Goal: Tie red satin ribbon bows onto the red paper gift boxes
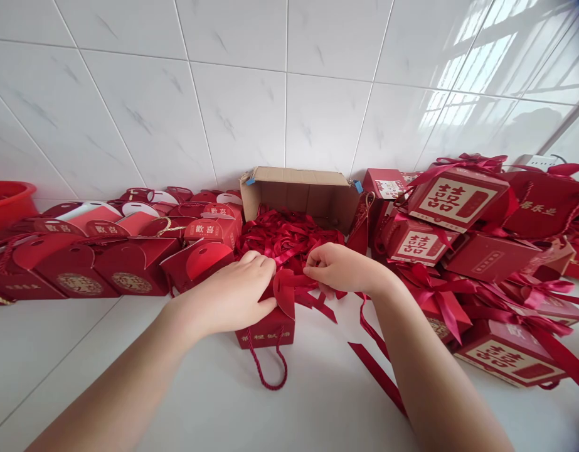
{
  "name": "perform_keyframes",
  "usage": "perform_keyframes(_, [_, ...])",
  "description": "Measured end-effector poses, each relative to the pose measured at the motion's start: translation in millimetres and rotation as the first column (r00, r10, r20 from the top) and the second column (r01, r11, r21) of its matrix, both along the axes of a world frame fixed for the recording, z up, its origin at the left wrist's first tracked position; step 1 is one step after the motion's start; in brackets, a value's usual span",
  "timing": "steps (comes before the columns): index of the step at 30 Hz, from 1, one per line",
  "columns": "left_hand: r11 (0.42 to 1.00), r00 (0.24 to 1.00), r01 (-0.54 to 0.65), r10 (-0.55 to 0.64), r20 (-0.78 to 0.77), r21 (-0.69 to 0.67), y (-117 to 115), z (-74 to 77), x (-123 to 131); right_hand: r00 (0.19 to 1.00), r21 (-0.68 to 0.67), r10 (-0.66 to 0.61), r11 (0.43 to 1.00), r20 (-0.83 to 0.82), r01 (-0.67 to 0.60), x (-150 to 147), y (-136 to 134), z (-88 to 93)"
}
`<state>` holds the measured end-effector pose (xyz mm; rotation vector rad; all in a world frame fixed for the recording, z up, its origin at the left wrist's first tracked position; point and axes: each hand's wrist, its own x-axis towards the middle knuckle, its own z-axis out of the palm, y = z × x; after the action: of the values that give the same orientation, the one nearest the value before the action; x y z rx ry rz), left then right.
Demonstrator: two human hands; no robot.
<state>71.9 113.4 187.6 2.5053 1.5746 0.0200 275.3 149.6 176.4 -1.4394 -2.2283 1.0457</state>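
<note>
A small red gift box (265, 334) with gold lettering stands on the white surface in front of me, its rope handle (273, 384) hanging down the near side. My left hand (230, 290) is closed over the box's top, thumb against its near edge and fingertips partly hidden behind the flap (284, 290). On the other side, my right hand (343, 269) pinches a red ribbon (301, 280) that runs to the top of the box. Where the ribbon passes under the left fingers cannot be made out. Loose ribbon ends (334, 309) trail below the right hand.
A cardboard carton (298, 177) full of red ribbons (289, 232) lies against the tiled wall. Rows of gift boxes (133, 267) stand left; boxes tied with bows (458, 196) are piled right. A cut ribbon (376, 375) lies near my right forearm. A red basin (9, 204) sits far left.
</note>
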Motion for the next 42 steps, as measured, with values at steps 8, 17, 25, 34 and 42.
perform_keyframes(8, [0.999, 0.999, 0.032, -0.033, 0.013, 0.031, -0.5, 1.3, 2.0, 0.991, -0.042, -0.040, 0.998, -0.130, 0.035, -4.0, -3.3, 2.9])
perform_keyframes(17, [1.000, 1.000, 0.021, -0.021, 0.011, -0.014, 0.3, 0.3, -0.4, 0.946, -0.149, -0.042, 0.989, -0.321, -0.007, -7.9, -5.0, 7.7])
perform_keyframes(25, [0.999, 1.000, 0.021, -0.021, 0.009, -0.025, 0.5, 0.2, -1.2, 0.947, -0.173, -0.053, 0.985, -0.318, -0.003, -16.4, 4.4, -6.2])
perform_keyframes(34, [1.000, 1.000, 0.008, -0.009, -0.019, -0.016, 2.3, -1.7, -2.1, 0.997, -0.080, -0.077, 0.994, 0.031, 0.079, -14.2, 4.5, -7.3])
perform_keyframes(42, [1.000, 1.000, 0.016, -0.016, -0.023, -0.015, 3.0, -2.6, -3.2, 0.982, 0.030, -0.106, 0.994, 0.154, 0.103, -14.5, -6.5, 1.4])
